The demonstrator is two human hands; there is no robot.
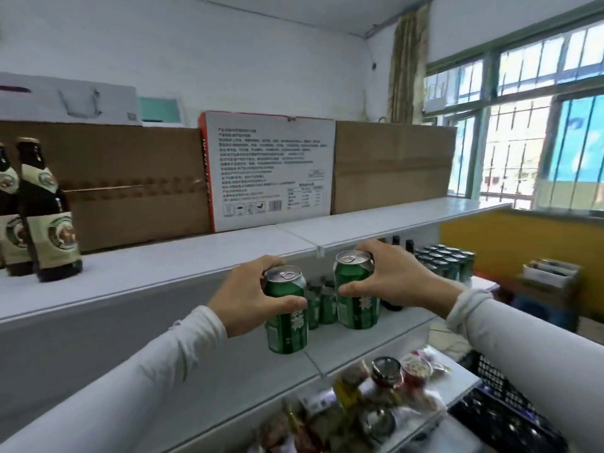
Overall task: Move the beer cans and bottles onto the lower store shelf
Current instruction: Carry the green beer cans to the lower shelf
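My left hand (243,295) grips a green beer can (287,325) by its upper part, in the air in front of the lower shelf (362,346). My right hand (389,274) holds a second green can (356,299) the same way, just above that shelf. Behind them on the lower shelf stand more green cans (322,305), and further right a block of several cans (444,263) with dark bottles behind. Two brown beer bottles (45,217) with cream labels stand on the upper shelf (196,256) at the far left.
Cardboard boxes (130,184) and a white printed carton (271,171) line the back of the upper shelf. Below the lower shelf lie jars and packaged snacks (369,400). A black plastic crate (503,407) sits at the lower right; windows fill the right wall.
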